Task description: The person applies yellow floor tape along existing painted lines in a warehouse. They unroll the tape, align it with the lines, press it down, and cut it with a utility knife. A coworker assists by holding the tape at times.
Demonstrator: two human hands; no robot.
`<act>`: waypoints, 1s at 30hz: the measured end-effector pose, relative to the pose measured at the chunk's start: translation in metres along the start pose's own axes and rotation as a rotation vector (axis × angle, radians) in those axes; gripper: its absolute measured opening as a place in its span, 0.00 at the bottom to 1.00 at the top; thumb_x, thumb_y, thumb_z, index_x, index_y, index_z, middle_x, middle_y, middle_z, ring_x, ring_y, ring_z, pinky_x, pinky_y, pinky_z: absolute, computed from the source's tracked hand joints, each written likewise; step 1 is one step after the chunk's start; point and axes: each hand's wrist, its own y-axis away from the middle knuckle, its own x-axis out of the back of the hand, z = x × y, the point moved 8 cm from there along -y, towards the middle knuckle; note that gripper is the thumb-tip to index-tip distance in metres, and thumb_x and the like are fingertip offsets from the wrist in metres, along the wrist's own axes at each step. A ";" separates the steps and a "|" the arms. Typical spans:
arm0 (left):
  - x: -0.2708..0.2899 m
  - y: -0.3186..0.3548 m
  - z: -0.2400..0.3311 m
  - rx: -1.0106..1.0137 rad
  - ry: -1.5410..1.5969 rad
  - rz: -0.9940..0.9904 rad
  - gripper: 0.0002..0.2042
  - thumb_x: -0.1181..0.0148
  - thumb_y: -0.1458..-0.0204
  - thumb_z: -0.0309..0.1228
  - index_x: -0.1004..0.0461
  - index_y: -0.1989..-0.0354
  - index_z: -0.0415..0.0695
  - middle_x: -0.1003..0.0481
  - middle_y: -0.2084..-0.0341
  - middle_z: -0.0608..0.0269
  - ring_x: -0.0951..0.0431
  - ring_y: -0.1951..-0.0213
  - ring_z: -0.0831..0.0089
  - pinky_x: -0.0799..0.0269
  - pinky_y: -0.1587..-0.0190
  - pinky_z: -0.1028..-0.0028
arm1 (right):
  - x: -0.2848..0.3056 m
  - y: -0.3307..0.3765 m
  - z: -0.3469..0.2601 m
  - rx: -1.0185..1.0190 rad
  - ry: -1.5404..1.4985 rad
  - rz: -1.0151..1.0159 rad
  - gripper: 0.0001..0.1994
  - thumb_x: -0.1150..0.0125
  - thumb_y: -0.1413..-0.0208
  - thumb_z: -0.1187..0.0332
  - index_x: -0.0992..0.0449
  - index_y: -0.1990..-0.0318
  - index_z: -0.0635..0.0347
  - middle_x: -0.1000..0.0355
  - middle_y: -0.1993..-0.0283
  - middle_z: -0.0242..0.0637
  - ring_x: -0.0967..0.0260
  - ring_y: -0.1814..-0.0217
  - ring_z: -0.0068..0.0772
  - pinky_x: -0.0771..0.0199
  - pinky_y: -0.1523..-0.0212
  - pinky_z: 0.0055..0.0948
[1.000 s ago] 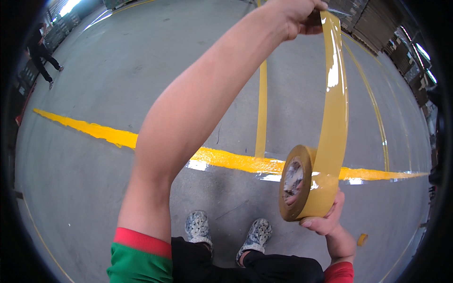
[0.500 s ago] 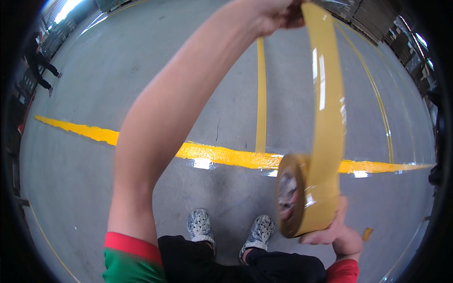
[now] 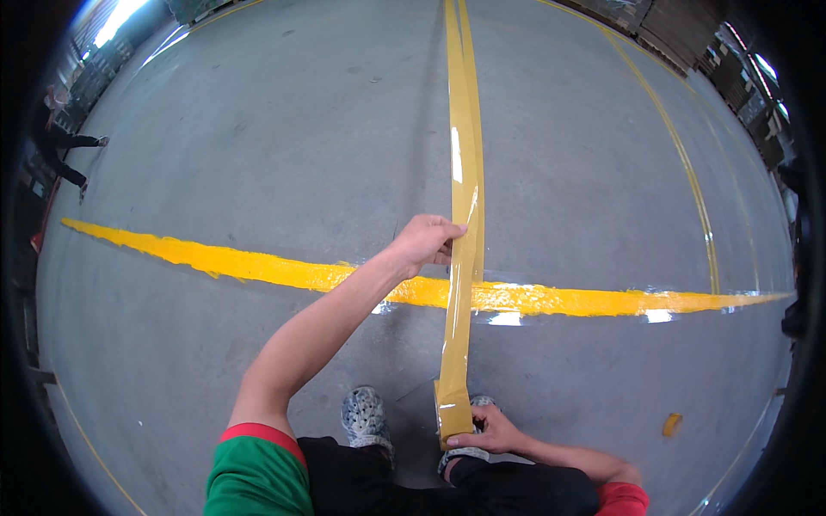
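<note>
A squat roll of glossy tan-yellow tape (image 3: 454, 414) is low in the view, at six o'clock from centre, in front of the right foot's mottled grey-and-white clog (image 3: 469, 453). The right hand (image 3: 495, 432) grips it from four o'clock, fingers curled at its side and thumb along its lower edge. From the roll, a long shiny strip of the same tape (image 3: 459, 318) runs toward twelve o'clock, its long axis nearly straight up the view. Partway along, the left hand (image 3: 424, 242) comes in from nine o'clock, thumb and fingers closed on the strip's left edge; the roll lies at six o'clock from those fingers, with the right hand nearer to it. The strip passes in front of a wet-looking, bright yellow painted band (image 3: 258, 265), crossing it, and partly overlaps a flat tan-yellow tape line (image 3: 478, 232) on the grey concrete floor (image 3: 284, 163).
</note>
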 end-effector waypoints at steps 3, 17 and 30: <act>0.005 -0.011 -0.026 0.047 -0.020 0.013 0.11 0.42 0.37 0.36 0.27 0.59 0.39 0.22 0.65 0.59 0.22 0.62 0.71 0.24 0.54 0.68 | -0.003 -0.003 0.021 -0.042 -0.049 0.021 0.19 0.29 0.44 0.60 0.21 0.49 0.61 0.19 0.56 0.32 0.23 0.55 0.20 0.26 0.49 0.26; 0.024 -0.037 -0.078 0.081 -0.097 0.075 0.13 0.41 0.38 0.37 0.27 0.59 0.38 0.22 0.67 0.58 0.22 0.66 0.71 0.24 0.61 0.71 | -0.011 -0.015 0.059 -0.221 -0.169 0.084 0.22 0.29 0.44 0.59 0.23 0.46 0.62 0.20 0.54 0.34 0.25 0.53 0.22 0.26 0.48 0.25; -0.003 0.025 0.080 -0.262 0.039 -0.031 0.10 0.39 0.40 0.33 0.25 0.64 0.36 0.22 0.69 0.59 0.22 0.68 0.74 0.23 0.60 0.70 | 0.014 0.012 -0.063 0.238 0.227 0.087 0.23 0.24 0.51 0.62 0.21 0.49 0.62 0.18 0.57 0.37 0.19 0.56 0.32 0.23 0.52 0.31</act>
